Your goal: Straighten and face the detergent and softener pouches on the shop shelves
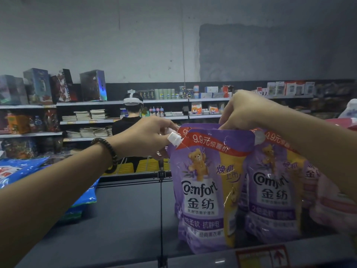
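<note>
A purple Comfort softener pouch (pixel 204 190) with a bear picture and a white spout cap (pixel 174 139) stands upright on the dark top shelf (pixel 125 219), label facing me. My left hand (pixel 146 136), a dark bead bracelet on its wrist, pinches the pouch at its top left corner by the cap. My right hand (pixel 245 111) pinches the top edge of the pouches from above. A second purple pouch (pixel 274 192) stands just to the right, partly behind my right forearm. More purple pouches stand behind the front one.
Blue pouches (pixel 21 171) lie flat at the shelf's left end. A pink pouch (pixel 334 207) sits at the far right. A red-and-yellow price tag (pixel 262 256) hangs on the shelf's front rail. Across the aisle a person (pixel 131 117) with a white headset faces stocked wall shelves.
</note>
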Tool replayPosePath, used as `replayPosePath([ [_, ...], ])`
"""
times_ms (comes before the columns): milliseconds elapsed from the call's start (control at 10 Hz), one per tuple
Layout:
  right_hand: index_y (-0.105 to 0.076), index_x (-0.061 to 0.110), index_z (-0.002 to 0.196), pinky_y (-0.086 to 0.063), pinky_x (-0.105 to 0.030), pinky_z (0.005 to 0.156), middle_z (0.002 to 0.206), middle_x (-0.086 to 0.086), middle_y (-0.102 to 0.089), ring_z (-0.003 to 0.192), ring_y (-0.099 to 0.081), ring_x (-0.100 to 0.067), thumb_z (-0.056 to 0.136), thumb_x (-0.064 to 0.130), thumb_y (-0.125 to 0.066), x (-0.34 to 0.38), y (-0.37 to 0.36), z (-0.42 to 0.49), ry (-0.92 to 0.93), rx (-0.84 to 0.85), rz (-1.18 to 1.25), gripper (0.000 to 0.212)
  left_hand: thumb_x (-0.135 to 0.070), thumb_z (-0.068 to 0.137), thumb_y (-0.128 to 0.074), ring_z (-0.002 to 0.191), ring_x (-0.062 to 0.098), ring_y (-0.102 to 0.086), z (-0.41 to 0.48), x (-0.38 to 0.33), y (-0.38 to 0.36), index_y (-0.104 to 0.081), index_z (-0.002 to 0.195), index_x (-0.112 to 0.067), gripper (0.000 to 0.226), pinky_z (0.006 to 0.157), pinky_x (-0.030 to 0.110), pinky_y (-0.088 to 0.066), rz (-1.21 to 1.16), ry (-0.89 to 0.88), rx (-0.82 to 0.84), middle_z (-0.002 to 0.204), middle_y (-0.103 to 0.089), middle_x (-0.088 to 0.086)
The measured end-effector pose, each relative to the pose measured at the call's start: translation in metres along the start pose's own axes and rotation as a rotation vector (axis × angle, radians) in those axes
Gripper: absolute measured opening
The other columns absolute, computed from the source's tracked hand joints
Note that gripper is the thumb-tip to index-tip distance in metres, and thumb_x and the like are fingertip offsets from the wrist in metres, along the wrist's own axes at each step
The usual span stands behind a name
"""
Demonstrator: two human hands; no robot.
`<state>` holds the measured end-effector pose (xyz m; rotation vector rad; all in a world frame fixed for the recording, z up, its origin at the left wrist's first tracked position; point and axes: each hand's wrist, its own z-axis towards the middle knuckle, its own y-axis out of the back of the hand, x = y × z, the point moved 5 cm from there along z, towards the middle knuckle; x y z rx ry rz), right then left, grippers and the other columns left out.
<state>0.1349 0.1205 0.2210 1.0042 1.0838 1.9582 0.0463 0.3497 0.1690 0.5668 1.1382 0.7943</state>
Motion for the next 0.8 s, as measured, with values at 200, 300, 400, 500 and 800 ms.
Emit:
replayPosePath([
  [200,-0.083,0.024,0.085,-0.056,-0.027,0.052,0.081,0.003,-0.078,0.077,-0.074,-0.015,0.087,0.045,-0.085,0.001,0.004,-0.01,0.015,-0.091,0.052,0.021,-0.029,0.106,-0.063,0.078,0.02,-0.08,-0.009,0.003,0.009,-0.071,0.119,-0.02,0.017,0.072,0.049,-0.068,-0.01,-0.04,-0.081,0.099,-0.077,0.002],
  [300,-0.082,0.024,0.088,-0.054,-0.028,0.057,0.079,0.001,-0.076,0.077,-0.071,-0.015,0.094,0.049,-0.076,0.005,0.008,-0.018,0.041,-0.215,0.059,0.027,-0.037,0.103,-0.067,0.079,0.016,-0.079,-0.014,0.008,0.015,-0.072,0.112,-0.025,0.016,0.075,0.047,-0.068,0.011,-0.047,-0.161,0.097,-0.079,-0.003],
  [400,-0.08,0.023,0.095,-0.047,-0.024,0.059,0.086,0.005,-0.072,0.08,-0.064,-0.01,0.098,0.051,-0.069,0.013,0.01,-0.032,0.084,-0.328,0.107,0.031,-0.044,0.101,-0.067,0.09,0.017,-0.077,-0.021,0.012,0.027,-0.072,0.112,-0.026,0.022,0.081,0.044,-0.065,0.022,-0.035,-0.28,0.1,-0.077,-0.006],
  [500,-0.079,0.018,0.084,-0.041,-0.023,0.06,0.08,0.005,-0.069,0.076,-0.061,-0.008,0.104,0.053,-0.057,0.026,0.008,-0.049,0.137,-0.44,0.195,0.045,-0.046,0.101,-0.068,0.095,0.018,-0.075,-0.03,0.017,0.036,-0.07,0.112,-0.026,0.022,0.083,0.045,-0.063,-0.069,-0.046,-0.334,0.101,-0.076,-0.006],
  [800,-0.07,0.023,0.12,-0.041,0.0,0.07,0.103,0.012,-0.07,0.093,-0.06,0.01,0.108,0.046,-0.053,0.06,-0.018,-0.098,0.147,-0.68,0.455,0.031,-0.048,0.104,-0.062,0.092,0.006,-0.067,-0.062,0.036,0.047,-0.065,0.118,-0.027,0.026,0.068,0.026,-0.047,-0.189,-0.036,-0.454,0.1,-0.071,-0.013],
])
